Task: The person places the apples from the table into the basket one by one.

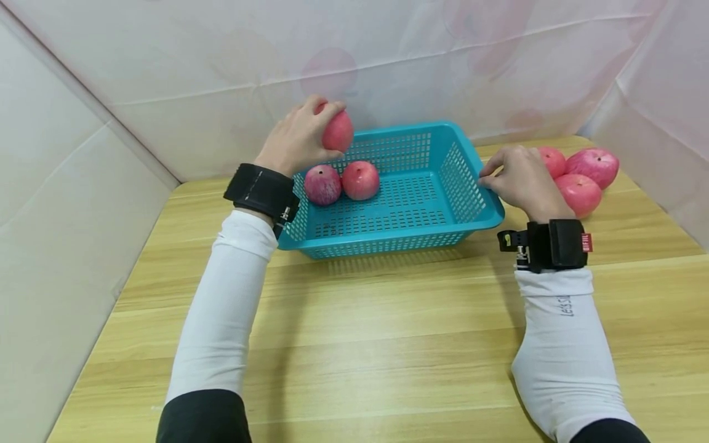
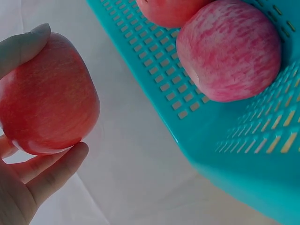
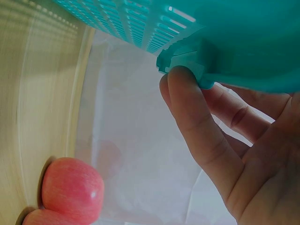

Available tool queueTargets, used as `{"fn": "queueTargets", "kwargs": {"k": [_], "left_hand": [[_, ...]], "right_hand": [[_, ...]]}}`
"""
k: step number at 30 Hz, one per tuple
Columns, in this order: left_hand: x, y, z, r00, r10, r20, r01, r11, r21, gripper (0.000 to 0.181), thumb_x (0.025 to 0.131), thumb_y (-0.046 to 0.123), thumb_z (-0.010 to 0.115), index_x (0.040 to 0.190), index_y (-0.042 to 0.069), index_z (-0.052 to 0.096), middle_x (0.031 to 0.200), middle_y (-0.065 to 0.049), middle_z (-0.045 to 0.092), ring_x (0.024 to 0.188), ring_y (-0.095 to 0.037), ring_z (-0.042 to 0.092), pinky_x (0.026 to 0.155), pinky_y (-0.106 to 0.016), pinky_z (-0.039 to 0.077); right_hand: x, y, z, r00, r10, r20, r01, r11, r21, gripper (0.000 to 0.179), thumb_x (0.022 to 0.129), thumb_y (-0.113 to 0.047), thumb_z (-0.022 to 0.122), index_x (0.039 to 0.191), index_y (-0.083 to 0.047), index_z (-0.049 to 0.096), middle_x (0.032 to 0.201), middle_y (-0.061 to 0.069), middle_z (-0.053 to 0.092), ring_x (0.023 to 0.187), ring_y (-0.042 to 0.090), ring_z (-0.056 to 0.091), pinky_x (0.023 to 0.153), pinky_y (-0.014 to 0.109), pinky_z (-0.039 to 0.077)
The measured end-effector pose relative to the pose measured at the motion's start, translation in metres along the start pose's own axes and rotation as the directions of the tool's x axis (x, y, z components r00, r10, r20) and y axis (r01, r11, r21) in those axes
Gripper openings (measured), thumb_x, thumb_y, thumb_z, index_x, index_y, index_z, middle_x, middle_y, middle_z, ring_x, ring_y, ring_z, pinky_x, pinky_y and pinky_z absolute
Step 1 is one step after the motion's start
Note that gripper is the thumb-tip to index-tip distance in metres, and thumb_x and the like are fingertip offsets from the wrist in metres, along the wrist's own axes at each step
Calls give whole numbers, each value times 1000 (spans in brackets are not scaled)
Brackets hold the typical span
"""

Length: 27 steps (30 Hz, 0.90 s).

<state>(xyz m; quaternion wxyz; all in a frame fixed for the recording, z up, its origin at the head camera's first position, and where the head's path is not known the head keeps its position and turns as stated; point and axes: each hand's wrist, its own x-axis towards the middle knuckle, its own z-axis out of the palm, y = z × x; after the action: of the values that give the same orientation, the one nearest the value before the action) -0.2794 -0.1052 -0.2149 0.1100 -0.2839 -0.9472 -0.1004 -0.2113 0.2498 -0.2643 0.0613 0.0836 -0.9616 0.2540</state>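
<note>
My left hand [image 1: 301, 136] grips a red apple [image 1: 338, 131] above the back left corner of a turquoise plastic basket [image 1: 382, 232]. In the left wrist view the thumb and fingers wrap this apple [image 2: 51, 96] outside the basket's rim. Two more apples lie inside at the left end: a streaky purplish one [image 1: 323, 184] and a redder one [image 1: 360, 180]. My right hand [image 1: 520, 178] pinches the basket's right rim; the right wrist view shows its fingertips at the rim's underside [image 3: 206, 65].
Several apples [image 1: 578, 194] are grouped on the wooden table [image 1: 388, 344] to the right, beside my right hand. A pale patterned cloth [image 1: 221, 61] hangs close behind the basket, with pale walls at both sides.
</note>
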Motion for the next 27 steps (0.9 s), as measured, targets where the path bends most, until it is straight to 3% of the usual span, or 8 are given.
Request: {"fn": "queueTargets", "kwargs": {"k": [17, 27], "left_hand": [[9, 13, 13, 1000, 19, -5, -19, 999, -51, 77, 88, 28, 81, 154, 16, 43, 141, -22, 45, 121, -40, 54, 100, -52, 49], [15, 21, 20, 1000, 25, -10, -25, 1000, -8, 78, 87, 34, 81, 154, 18, 44, 140, -21, 46, 122, -39, 54, 98, -52, 50]], "right_hand": [[-1, 0, -1, 1000, 1, 5, -1, 1000, -1, 22, 94, -2, 67, 107, 15, 71, 116, 36, 62, 98, 49, 56, 59, 34, 45], [-1, 0, 0, 1000, -2, 1, 2, 1000, -9, 21, 94, -2, 67, 105, 15, 71, 116, 36, 63, 98, 49, 56, 62, 37, 45]]}}
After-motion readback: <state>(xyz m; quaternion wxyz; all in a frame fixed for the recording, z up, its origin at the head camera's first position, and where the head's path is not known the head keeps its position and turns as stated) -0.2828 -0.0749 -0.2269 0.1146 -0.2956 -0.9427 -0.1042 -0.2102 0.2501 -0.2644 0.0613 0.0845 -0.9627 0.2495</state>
